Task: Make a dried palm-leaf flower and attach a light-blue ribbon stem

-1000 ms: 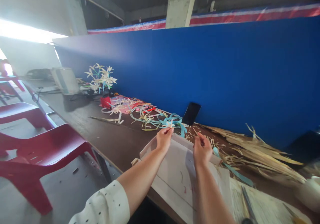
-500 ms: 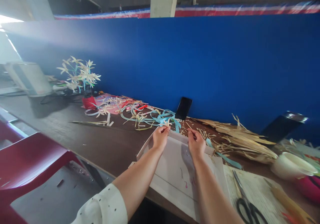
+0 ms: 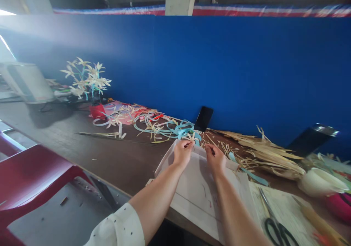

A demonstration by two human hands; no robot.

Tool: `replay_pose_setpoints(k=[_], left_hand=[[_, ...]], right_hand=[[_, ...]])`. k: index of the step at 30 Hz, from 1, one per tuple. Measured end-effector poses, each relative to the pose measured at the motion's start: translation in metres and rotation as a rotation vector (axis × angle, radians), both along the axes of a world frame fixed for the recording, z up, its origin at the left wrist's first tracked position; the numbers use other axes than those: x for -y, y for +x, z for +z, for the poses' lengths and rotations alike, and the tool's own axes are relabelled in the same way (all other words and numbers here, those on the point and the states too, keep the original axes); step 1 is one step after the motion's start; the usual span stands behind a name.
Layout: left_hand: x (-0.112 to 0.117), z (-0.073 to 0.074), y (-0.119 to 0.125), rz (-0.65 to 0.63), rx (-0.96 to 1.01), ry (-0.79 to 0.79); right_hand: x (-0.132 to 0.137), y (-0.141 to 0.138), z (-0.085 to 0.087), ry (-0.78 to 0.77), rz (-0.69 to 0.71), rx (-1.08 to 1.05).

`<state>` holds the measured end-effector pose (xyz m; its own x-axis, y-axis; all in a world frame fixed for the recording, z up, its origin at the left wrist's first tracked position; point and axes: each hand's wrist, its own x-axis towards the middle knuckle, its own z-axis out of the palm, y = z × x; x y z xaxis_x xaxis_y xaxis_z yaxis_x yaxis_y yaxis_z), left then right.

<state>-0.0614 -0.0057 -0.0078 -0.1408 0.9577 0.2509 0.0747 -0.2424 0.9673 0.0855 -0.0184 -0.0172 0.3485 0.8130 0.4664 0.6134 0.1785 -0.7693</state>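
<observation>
Over the far edge of a white box lid (image 3: pixel 189 194), my left hand (image 3: pixel 183 152) pinches a small pale flower (image 3: pixel 192 137) made of thin strips. My right hand (image 3: pixel 216 158) is closed in a pinch just to the right, a short gap away; whatever lies between its fingertips is too small to make out. Behind the hands a loose coil of light blue ribbon (image 3: pixel 181 130) lies on the table. A dark phone (image 3: pixel 204 118) leans against the blue partition beyond them.
Dried husk leaves (image 3: pixel 263 152) lie at the right, near black-handled scissors (image 3: pixel 276 227) and a white cup (image 3: pixel 320 182). Pale strip flowers stand in a red pot (image 3: pixel 97 110) at the left. A dark red chair (image 3: pixel 35 176) stands by the table's edge.
My left hand has moved slightly right with the flower, closer to my right hand. My right hand has stayed almost in place. The view has shifted a little.
</observation>
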Motion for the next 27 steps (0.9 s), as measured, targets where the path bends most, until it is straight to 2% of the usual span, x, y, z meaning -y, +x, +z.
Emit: replay_pose_setpoints(k=[8,18,21,27], left_hand=[[0.002,0.002,0.000,-0.013,-0.001,-0.005],[-0.003,-0.001,0.001,-0.013,0.186,-0.191],[-0.003,-0.002,0.002,0.004,0.187,-0.213],[-0.011,-0.010,0.004,0.039,0.160,-0.203]], right_hand=[[0.000,-0.001,0.000,-0.014,0.009,0.000],[-0.003,0.000,0.007,0.005,-0.069,-0.064],[-0.005,-0.004,0.025,0.038,-0.101,-0.109],[-0.019,-0.006,0.082,0.080,-0.046,-0.184]])
